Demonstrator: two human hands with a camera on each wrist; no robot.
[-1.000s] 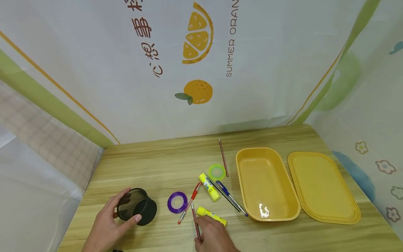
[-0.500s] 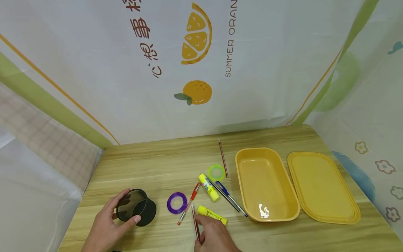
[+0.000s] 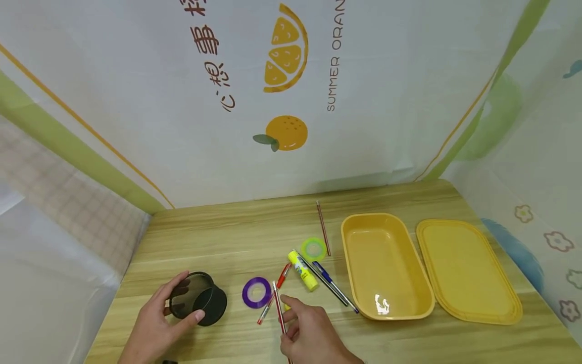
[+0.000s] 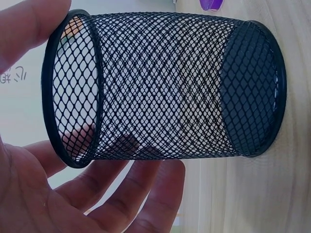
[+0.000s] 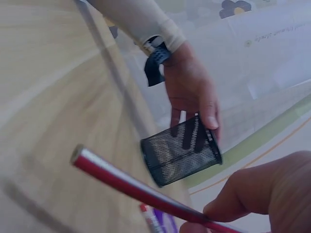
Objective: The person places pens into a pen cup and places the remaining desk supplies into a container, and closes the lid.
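My left hand (image 3: 154, 326) holds a black mesh pen cup (image 3: 213, 307), thumb at its rim and fingers round its far side. In the left wrist view the mesh cup (image 4: 160, 87) has nothing inside. My right hand (image 3: 316, 333) pinches a red pencil (image 3: 279, 309) between thumb and fingers; in the right wrist view the pencil (image 5: 121, 182) slants above the table. Beneath it in the head view lie a red pen (image 3: 284, 275) and a purple tape roll (image 3: 245, 293). Most of a yellow glue stick (image 3: 287, 307) is hidden by my right hand.
Another glue stick (image 3: 303, 272) lies mid-table beside a black pen (image 3: 334, 292), a blue pen (image 3: 324, 273) and a green tape roll (image 3: 303, 248). A second pencil (image 3: 323, 227) is behind them. A yellow bin (image 3: 427, 303) and its lid (image 3: 468, 268) are at the right.
The right hand has picked the red pencil up from the table and raised it, now covering most of the nearer glue stick. The left hand and the pen cup have stayed in place.
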